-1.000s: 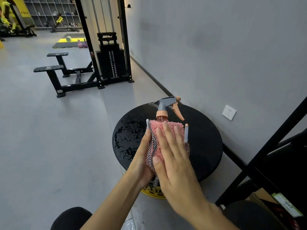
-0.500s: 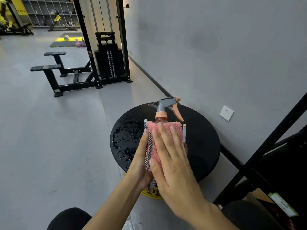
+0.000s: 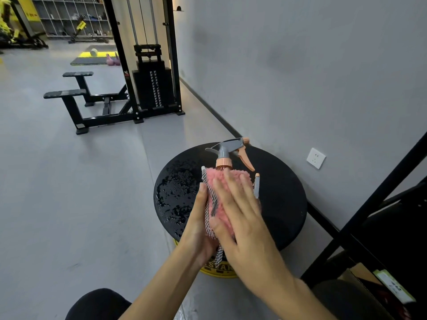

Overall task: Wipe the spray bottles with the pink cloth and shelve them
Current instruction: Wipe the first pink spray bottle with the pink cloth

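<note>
- Right hand (image 3: 240,215) is pressing flat on the pink cloth (image 3: 239,176), fingers straight and slightly spread, pinching nothing.
- Left hand (image 3: 199,229) is gripping the wrapped spray bottle (image 3: 225,151) from its left side, thumb lying up along the cloth edge; the other fingers are hiding behind it.
- Cloth is covering the whole bottle body. It is showing a fluffy pink pile outside and a thin checked woven backing at the left edge.
- Only the bottle's top is poking out: grey hard-plastic trigger head, peach collar, long peach lever, nozzle pointing right.
- Bottle is being held over the near edge of the round black table (image 3: 284,195), whose matte top is carrying water beads on its left part.
- Progress, judging: wiping is under way on this bottle and shelving is not yet started; no other bottle is showing clearly.
- Black metal shelf frame (image 3: 369,204) is standing just right, likely the drop-off.
- Further back, a cable machine (image 3: 152,88) is standing against the wall.
</note>
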Tool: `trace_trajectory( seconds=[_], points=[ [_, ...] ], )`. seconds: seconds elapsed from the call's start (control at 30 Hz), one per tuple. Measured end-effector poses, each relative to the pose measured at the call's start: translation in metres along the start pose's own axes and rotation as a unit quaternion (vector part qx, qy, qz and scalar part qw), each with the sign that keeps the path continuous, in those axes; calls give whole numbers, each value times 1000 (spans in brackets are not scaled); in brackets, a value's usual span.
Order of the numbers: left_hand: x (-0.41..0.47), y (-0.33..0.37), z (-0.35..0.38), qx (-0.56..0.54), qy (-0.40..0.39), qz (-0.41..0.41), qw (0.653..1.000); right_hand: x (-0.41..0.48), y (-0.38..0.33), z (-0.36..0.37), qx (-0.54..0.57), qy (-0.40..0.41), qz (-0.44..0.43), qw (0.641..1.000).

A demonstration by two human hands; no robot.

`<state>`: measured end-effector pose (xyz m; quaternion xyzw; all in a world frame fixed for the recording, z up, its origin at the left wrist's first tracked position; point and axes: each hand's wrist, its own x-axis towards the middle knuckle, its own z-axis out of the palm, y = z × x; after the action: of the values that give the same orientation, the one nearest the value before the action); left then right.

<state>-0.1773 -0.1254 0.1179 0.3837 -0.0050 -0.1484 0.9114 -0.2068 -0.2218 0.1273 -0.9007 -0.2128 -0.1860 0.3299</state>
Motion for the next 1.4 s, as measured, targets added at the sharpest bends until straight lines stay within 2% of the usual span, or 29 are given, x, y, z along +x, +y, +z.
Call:
trace_trajectory(
  seconds=[0.1, 0.23, 0.4, 0.47, 0.57, 0.67, 0.83, 1.17, 1.3, 1.4],
  points=[
    [2, -1, -6, 6, -9, -1, 1000, -6, 3, 4, 33, 74, -39, 996],
    [4, -2, -11, 50, -1, -3, 999, 19, 6, -15, 106, 116, -46, 987],
    [1, -5, -13, 76, 15, -22, 997, 70, 5, -36, 62, 185, -72, 978],
    [0, -4, -10, 90, 13, -30, 995, 84, 9, -37, 41, 156, -57, 985],
    [-2, -3, -9, 93, 6, -32, 995, 88, 20, -34, -49, 31, -6, 998],
    [-2, -2, -12, 95, -4, -32, 995, 80, 26, -34, -135, -51, -8, 990],
    [-3, -3, -16, 101, -6, -52, 994, 69, 21, -32, -88, -151, -46, 984],
    [-5, -3, -13, 106, -16, -28, 994, 80, 38, -41, -79, -134, 11, 988],
    [-7, 0, -12, 137, -33, -26, 990, 77, 26, -39, -58, -180, -47, 981],
    [-9, -1, -13, 148, -43, -23, 988, 79, 31, -40, -60, -181, -57, 980]
  ],
)
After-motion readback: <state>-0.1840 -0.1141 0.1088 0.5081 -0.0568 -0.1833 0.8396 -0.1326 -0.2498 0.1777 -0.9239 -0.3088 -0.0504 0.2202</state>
